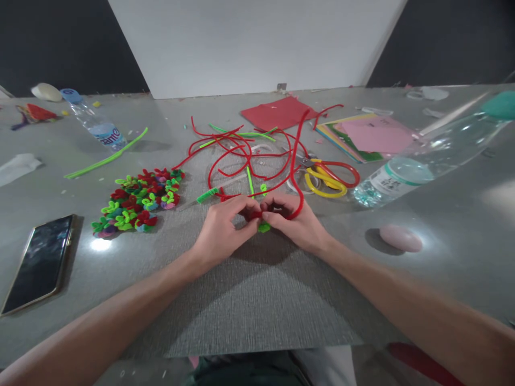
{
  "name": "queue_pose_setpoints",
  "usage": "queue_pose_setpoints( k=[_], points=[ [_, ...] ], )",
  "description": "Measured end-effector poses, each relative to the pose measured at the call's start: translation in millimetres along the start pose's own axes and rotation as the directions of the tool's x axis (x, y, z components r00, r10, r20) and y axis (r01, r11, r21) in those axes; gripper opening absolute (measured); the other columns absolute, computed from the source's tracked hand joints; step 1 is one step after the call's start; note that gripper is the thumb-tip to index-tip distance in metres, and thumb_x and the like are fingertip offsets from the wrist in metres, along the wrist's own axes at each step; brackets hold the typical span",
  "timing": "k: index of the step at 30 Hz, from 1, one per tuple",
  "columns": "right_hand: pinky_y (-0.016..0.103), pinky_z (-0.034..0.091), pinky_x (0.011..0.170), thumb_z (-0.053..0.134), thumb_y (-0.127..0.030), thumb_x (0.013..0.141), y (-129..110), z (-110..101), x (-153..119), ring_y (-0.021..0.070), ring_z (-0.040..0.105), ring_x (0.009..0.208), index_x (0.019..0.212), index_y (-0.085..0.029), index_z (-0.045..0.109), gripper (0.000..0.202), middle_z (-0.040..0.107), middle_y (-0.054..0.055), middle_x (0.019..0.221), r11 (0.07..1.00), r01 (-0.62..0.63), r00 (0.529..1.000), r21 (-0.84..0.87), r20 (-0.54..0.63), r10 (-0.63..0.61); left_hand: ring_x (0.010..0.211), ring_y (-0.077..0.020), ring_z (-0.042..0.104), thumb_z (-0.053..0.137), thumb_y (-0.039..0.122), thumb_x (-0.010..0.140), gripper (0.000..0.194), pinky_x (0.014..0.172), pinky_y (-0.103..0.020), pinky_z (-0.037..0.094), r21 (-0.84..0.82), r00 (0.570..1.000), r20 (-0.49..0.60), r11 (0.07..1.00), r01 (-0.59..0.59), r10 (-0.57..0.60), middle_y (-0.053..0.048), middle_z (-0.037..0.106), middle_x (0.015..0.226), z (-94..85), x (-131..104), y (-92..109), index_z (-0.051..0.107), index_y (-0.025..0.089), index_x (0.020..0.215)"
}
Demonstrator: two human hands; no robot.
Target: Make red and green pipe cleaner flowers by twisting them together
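Two bare hands met just in front of the person, above a grey textured table; clock directions are taken from them, twelve pointing away. The left hand (229,228) and right hand (295,222) were curled nearly closed, thumbs and forefingers pinched around a red, fuzzy pipe cleaner (293,167). Red fuzz showed between the two sets of fingertips; the rest of the stem looped out over the right hand and rose toward one o'clock. A small bright-green fuzzy piece (264,228) sat just under the fingertips at six o'clock; whether it was joined to the red stem could not be seen.

Between eight and nine lay a black smartphone (40,260); between three and four, a smooth pink egg-shaped object (401,238). Near nine was a cluster of red, green and multicoloured fuzzy shapes (137,201). Scissors with red and yellow handles (328,185) lay at two, beside a tilted-looking clear plastic bottle with a teal cap (414,171).

Farther off, loose red pipe cleaners (250,158) tangled at twelve. A small blue-capped plastic bottle (94,123) stood toward ten, and a red sheet (276,113) lay beyond the tangle.
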State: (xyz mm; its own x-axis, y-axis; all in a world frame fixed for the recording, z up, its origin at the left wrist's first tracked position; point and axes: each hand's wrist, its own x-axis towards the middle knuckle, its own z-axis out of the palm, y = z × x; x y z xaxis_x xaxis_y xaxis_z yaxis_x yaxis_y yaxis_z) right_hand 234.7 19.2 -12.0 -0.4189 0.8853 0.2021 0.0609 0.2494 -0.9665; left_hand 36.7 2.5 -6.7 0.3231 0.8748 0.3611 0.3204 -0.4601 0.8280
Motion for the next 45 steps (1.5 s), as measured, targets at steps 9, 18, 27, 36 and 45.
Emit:
queue_pose_setpoints(
  k=[9,18,27,36,45],
  points=[
    [0.027,0.044,0.067,0.069,-0.022,0.086,3.6,-2.5,2.1,0.0133,0.057,0.072,0.083,-0.019,0.066,0.005,0.065,-0.001,0.078,0.998,0.010,1.000,0.063,0.015,-0.011,0.081,-0.0144,0.069,0.070,0.014,0.090,0.006,0.080,-0.028,0.055,-0.073,0.999,-0.026,0.997,0.038,-0.040,-0.001,0.075,0.088,0.1,-0.3,-2.1,0.071,0.019,0.089],
    [0.028,0.042,0.068,0.064,-0.016,0.083,2.0,-1.8,0.5,0.0128,0.053,0.072,0.080,-0.020,0.063,0.005,0.061,-0.002,0.077,1.000,0.023,1.000,0.001,-0.021,-0.023,0.079,-0.0140,0.070,0.073,0.019,0.088,0.002,0.078,-0.027,0.058,-0.288,0.990,0.021,0.948,0.138,-0.138,-0.002,0.074,0.086,1.1,0.1,-3.8,0.072,0.017,0.090],
    [0.026,0.046,0.065,0.069,-0.017,0.085,1.8,1.5,-1.5,0.0122,0.056,0.073,0.086,-0.022,0.058,0.012,0.060,-0.003,0.083,0.998,0.067,0.996,-0.005,-0.057,-0.068,0.081,-0.0141,0.071,0.074,0.017,0.085,0.006,0.079,-0.027,0.059,-0.324,0.987,0.013,0.933,0.157,-0.162,-0.003,0.075,0.088,1.2,1.1,-6.4,0.073,0.017,0.091],
    [0.026,0.049,0.068,0.059,-0.007,0.079,-6.4,3.6,-2.4,0.0137,0.057,0.077,0.078,-0.022,0.059,0.015,0.061,-0.002,0.079,0.961,0.183,0.974,-0.206,-0.093,-0.205,0.075,-0.0119,0.067,0.072,0.012,0.082,0.007,0.074,-0.024,0.056,-0.309,0.990,-0.042,0.944,0.117,-0.137,0.000,0.072,0.082,4.2,0.5,-2.1,0.072,0.017,0.086],
    [0.027,0.051,0.069,0.067,-0.012,0.082,-4.4,0.5,0.0,0.0136,0.062,0.076,0.081,-0.021,0.065,0.010,0.066,-0.002,0.081,0.962,0.203,0.972,-0.185,-0.082,-0.221,0.080,-0.0131,0.071,0.075,0.015,0.086,0.006,0.077,-0.026,0.060,-0.318,0.991,-0.078,0.945,0.076,-0.107,-0.002,0.075,0.087,4.5,-2.3,-3.6,0.074,0.018,0.091]
  ],
)
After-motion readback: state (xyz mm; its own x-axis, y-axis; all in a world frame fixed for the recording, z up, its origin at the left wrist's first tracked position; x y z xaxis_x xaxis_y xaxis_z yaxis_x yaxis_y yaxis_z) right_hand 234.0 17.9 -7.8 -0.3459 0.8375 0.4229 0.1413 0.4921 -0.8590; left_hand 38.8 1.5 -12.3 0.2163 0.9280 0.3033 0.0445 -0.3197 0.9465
